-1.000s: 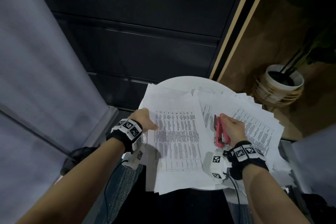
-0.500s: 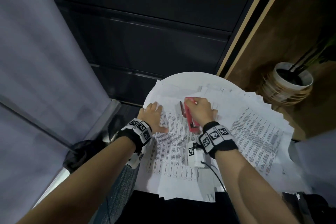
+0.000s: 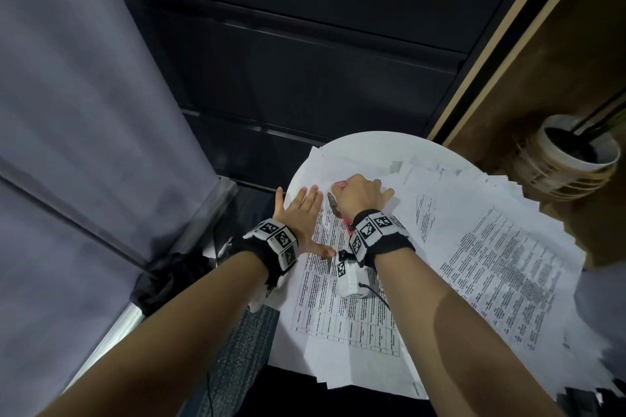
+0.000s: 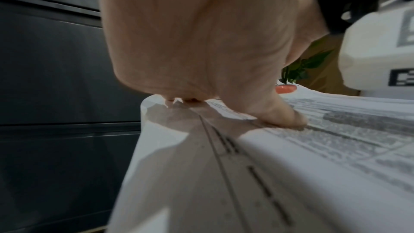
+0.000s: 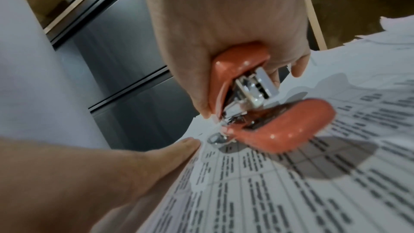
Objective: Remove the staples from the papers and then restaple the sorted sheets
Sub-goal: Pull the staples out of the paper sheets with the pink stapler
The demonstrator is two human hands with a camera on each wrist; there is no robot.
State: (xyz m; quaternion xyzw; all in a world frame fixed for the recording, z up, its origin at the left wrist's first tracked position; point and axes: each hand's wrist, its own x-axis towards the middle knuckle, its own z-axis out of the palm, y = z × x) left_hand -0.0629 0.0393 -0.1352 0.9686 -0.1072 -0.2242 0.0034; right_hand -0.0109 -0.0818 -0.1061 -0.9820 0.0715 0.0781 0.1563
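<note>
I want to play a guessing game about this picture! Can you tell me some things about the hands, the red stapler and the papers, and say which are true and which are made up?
1. The right hand holds the glossy red stapler. True.
2. The left hand is curled into a fist in the air. False: it lies flat, fingers straight, pressing on the printed white sheets.
3. The papers lie on a round white table. True.
4. The stapler is shut tight. False: its top and base stand apart, metal showing between.
5. The white plant pot stands on the papers. False: it stands off the table, beyond its right side.
</note>
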